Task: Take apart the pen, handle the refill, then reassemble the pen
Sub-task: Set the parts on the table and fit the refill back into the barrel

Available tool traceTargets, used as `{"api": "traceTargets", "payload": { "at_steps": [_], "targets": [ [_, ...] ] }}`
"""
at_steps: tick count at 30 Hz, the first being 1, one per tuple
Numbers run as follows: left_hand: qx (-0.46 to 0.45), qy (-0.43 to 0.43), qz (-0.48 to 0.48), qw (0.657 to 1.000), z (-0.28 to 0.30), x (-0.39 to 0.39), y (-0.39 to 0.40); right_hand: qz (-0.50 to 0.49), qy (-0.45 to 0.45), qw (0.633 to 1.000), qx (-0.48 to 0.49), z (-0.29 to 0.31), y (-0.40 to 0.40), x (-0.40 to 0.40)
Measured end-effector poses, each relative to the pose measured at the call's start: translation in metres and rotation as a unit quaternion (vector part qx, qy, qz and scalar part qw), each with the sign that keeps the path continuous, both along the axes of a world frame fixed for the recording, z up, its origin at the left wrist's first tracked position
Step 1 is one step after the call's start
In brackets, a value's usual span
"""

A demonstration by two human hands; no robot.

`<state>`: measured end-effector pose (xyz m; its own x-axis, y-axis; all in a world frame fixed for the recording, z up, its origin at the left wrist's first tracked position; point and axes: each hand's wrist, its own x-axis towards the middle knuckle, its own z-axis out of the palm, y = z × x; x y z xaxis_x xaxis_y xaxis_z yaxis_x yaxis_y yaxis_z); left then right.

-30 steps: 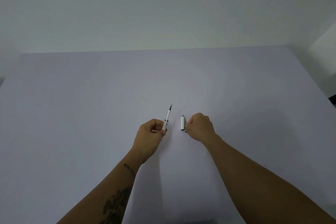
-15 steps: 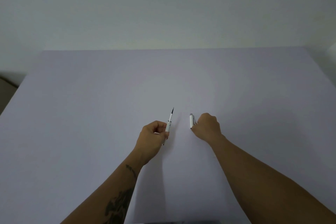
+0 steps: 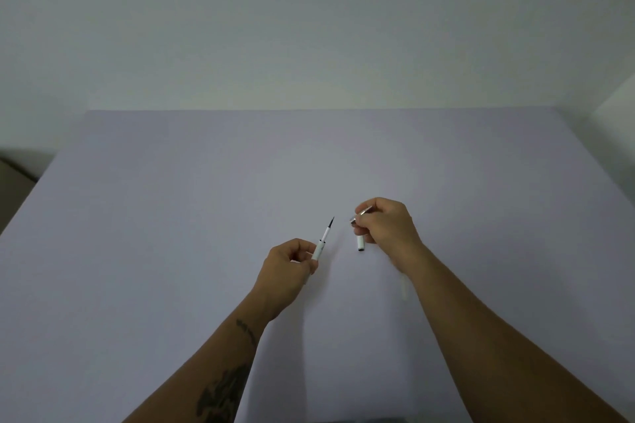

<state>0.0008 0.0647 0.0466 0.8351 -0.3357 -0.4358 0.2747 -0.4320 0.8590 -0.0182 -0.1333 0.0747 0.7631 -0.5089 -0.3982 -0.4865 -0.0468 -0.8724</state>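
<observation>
Above a pale bench (image 3: pixel 171 251), the refill (image 3: pixel 323 239) is grasped in the left hand (image 3: pixel 288 268), tip protruding beyond the grip; the right hand (image 3: pixel 385 227) is clenched on what may be the pen cap (image 3: pixel 359 243).

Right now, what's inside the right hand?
The right hand grips a white pen cap, its metal clip poking out. The cap's middle is hidden by fingers.

Your left hand (image 3: pixel 287 269) grips the pen body (image 3: pixel 319 246), tip up, while your right hand (image 3: pixel 386 225) pinches the cap (image 3: pixel 359 243) beside it.
</observation>
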Motion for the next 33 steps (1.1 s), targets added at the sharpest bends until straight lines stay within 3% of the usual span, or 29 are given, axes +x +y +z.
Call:
{"api": "traceTargets", "payload": {
  "at_steps": [4, 17, 26, 33],
  "targets": [
    [-0.004, -0.006, -0.011, 1.000, 0.009, -0.001, -0.001, 0.020, -0.041, 0.999, -0.006, 0.026, 0.005, -0.008],
    [-0.012, -0.038, -0.046, 0.998, 0.030, -0.003, -0.001, 0.054, -0.020, 0.997, -0.054, 0.042, 0.016, -0.028],
    [-0.036, -0.090, -0.022, 0.995, 0.046, 0.001, 0.003, 0.094, -0.016, 0.995, -0.012, 0.053, 0.026, -0.031],
    [-0.024, -0.104, -0.034, 0.994, 0.051, 0.001, 0.007, 0.146, -0.005, 0.984, -0.098, 0.056, 0.027, -0.032]
  ]
}}
